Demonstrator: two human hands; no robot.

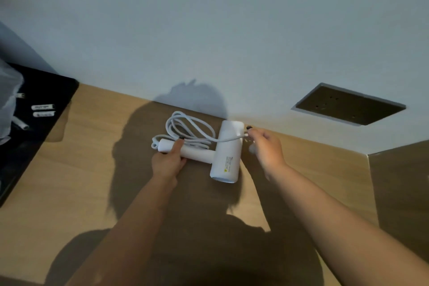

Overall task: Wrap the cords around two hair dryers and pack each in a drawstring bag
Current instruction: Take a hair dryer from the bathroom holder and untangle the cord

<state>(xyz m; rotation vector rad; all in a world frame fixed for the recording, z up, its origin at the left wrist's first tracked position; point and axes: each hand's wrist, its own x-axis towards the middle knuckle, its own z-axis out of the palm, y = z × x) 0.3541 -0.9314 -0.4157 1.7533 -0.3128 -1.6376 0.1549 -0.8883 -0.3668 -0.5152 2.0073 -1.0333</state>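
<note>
A white hair dryer [226,154] lies on the wooden counter [88,169] near the wall, its handle pointing left. Its white cord [188,126] lies in loose loops behind the handle and runs across the dryer's body to the right. My left hand [168,161] grips the end of the handle. My right hand [264,147] pinches the plug end of the cord just right of the dryer's body. No second dryer and no drawstring bag is clearly seen.
A dark tray [37,123] at the left holds small white tubes [43,107] and clear plastic wrap [8,95]. A dark socket panel [348,104] sits in the wall at the right. A wooden side panel [401,183] bounds the counter's right end.
</note>
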